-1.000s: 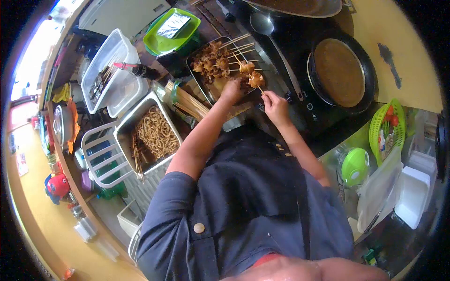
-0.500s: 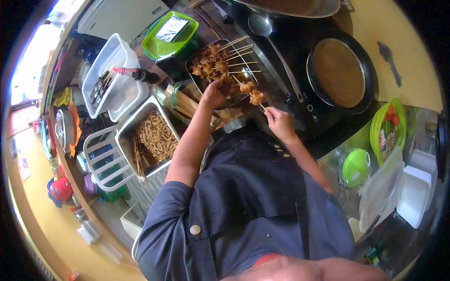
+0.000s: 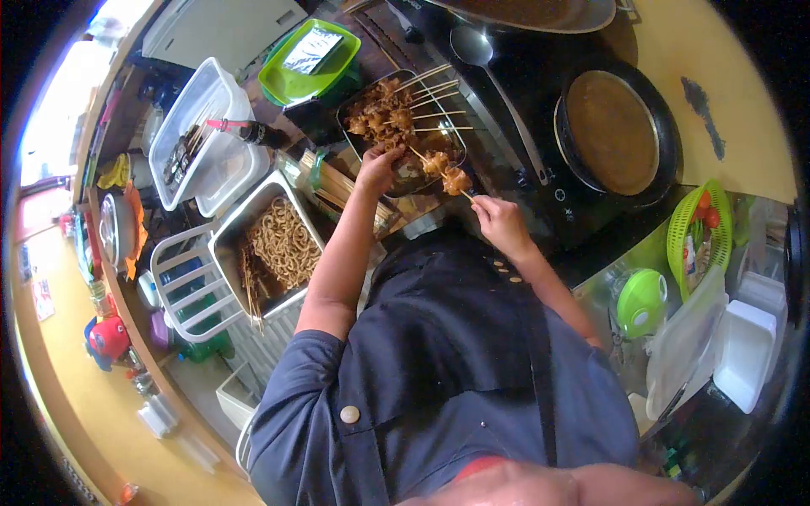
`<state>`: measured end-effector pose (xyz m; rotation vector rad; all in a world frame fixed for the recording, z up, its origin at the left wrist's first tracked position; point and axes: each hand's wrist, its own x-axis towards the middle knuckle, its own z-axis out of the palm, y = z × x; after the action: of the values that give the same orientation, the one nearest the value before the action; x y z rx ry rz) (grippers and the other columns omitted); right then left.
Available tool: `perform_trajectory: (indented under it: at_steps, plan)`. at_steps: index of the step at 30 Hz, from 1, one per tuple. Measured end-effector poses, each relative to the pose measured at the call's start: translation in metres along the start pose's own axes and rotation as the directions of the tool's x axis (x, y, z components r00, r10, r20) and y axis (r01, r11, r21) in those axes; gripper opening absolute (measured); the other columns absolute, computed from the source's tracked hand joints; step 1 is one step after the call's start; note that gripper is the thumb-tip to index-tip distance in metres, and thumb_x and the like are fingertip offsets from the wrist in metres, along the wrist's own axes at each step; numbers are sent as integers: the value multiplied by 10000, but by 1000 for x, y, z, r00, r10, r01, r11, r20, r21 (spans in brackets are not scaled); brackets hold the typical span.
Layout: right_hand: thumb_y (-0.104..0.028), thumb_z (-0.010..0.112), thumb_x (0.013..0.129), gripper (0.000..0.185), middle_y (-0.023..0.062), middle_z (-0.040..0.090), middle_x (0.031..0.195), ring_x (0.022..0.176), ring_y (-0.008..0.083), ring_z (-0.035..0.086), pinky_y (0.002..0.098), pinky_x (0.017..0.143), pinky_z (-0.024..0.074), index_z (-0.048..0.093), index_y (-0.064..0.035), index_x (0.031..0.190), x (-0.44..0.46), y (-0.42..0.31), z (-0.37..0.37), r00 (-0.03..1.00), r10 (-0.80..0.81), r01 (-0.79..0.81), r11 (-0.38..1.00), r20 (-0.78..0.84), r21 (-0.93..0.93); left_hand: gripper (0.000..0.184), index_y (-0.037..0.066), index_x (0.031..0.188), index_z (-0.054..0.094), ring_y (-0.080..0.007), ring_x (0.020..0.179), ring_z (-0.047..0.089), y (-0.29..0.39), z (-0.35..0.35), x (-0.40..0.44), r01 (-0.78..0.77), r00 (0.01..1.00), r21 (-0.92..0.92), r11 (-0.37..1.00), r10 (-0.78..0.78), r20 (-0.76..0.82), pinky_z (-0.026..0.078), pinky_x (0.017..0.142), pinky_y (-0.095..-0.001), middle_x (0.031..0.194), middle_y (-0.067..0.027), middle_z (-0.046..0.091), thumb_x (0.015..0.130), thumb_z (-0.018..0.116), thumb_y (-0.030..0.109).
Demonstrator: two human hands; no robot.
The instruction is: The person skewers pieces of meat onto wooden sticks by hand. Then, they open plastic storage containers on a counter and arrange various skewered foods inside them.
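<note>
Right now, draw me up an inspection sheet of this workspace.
Surface: dark hob, spoon lying on it.
Job's things: skewer bearing browned food; more loaded skewers in a metal tray.
Clutter: dark bottle beside a clear plastic tub.
Hands: left hand at the tray's food, grip unclear; right hand pinching the skewer's bare end.
Cables: nothing seen.
Surroundings: pan of brown liquid on the hob; green basket to the right.

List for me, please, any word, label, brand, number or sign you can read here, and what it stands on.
No text is legible.
Black hob: white marks near the pan, too small to read.
Silver packet: any print too blurred.
Dark bottle: any label too blurred.
</note>
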<state>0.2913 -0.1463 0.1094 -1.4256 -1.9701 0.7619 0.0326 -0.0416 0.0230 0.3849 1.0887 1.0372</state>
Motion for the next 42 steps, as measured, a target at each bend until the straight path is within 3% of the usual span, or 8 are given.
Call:
perform_trajectory:
  at_steps: [6, 15, 21, 24, 27, 33, 36, 42]
  plan:
    - [-123, 551, 797, 90, 161, 606, 739, 649, 349, 578, 422, 573, 457, 595, -48, 821, -2, -2, -2, 997, 34, -30, 998, -69, 52, 208, 20, 987, 570, -180, 830, 590, -10, -13, 14, -97, 995, -38, 995, 95, -33, 505, 746, -295, 948, -64, 609, 780, 592, 6]
    - [-141, 553, 796, 110, 161, 612, 761, 672, 351, 582, 419, 589, 462, 603, -51, 833, -4, -2, 0, 995, 93, -92, 995, -28, 33, 205, 47, 1040, 535, -210, 810, 593, 1, 21, -21, -24, 1000, -173, 985, 21, -20, 539, 702, -351, 947, -77, 584, 835, 540, 35]
    - [-141, 546, 803, 106, 160, 609, 745, 673, 350, 583, 423, 586, 460, 593, -49, 825, -6, -4, -2, 996, 84, -84, 996, -6, -9, 221, 17, 1057, 526, -216, 852, 586, -6, 11, -23, -120, 993, -44, 992, 120, 11, 535, 717, -339, 975, -88, 577, 840, 543, 57]
    - [-139, 543, 804, 103, 158, 608, 740, 661, 348, 583, 423, 575, 461, 587, -50, 831, -11, 2, 1, 997, 72, -72, 997, -33, -10, 236, 12, 1062, 539, -205, 842, 589, 2, 16, -29, -82, 996, -55, 995, 85, 39, 529, 736, -336, 1000, -84, 578, 832, 552, 59]
    - [-94, 574, 791, 105, 153, 612, 761, 684, 325, 592, 376, 576, 460, 606, -15, 851, -15, -7, -3, 998, 60, -61, 998, -17, -36, 248, 23, 1074, 550, -188, 849, 588, 0, 10, -22, 8, 999, -221, 975, 4, 53, 521, 744, -331, 1015, -80, 581, 828, 551, 56]
    - [-125, 543, 799, 90, 157, 603, 727, 643, 348, 578, 428, 558, 457, 578, -46, 822, -17, -8, 2, 999, 7, -8, 1000, -45, -17, 314, 60, 1111, 541, -189, 841, 593, -7, 6, -15, -134, 991, -38, 990, 134, 16, 518, 726, -320, 1018, -93, 584, 804, 529, -4]
    - [-121, 545, 797, 86, 160, 602, 725, 641, 347, 577, 429, 556, 456, 578, -46, 823, -17, -5, 3, 999, -10, 9, 999, -45, -33, 418, 87, 1144, 520, -205, 819, 601, -4, 14, -16, -125, 992, -197, 972, 119, -38, 526, 724, -333, 1029, -101, 583, 757, 534, -71]
    - [-105, 549, 790, 75, 168, 598, 721, 638, 348, 576, 427, 556, 455, 578, -43, 820, -12, -9, 0, 999, -3, 1, 998, -34, -57, 462, 65, 1150, 495, -234, 833, 598, 5, 25, -30, -59, 998, -120, 991, 62, 21, 537, 704, -358, 978, -90, 589, 731, 539, -125]
